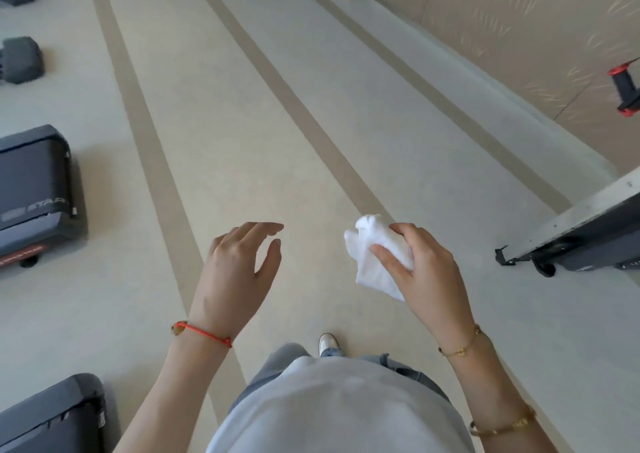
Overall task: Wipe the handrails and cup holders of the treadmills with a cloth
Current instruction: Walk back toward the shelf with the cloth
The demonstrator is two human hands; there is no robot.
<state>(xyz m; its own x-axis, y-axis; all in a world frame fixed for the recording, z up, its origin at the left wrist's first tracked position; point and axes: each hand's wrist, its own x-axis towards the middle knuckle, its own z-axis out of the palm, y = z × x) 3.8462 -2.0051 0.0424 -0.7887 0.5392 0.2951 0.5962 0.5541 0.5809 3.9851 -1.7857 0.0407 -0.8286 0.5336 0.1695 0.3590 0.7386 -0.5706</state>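
My right hand grips a crumpled white cloth, held in the air above the pale floor. To its left my left hand hovers with relaxed, slightly bent fingers and holds nothing. The rear end of a dark treadmill deck lies at the left edge, and a second one shows at the bottom left. No handrail or cup holder is in sight. Neither hand touches any machine.
A grey and black machine base juts in from the right edge. A red and black handle hangs at the far right by the beige wall. Two dark machine feet sit at the upper left. Tan stripes run along the floor.
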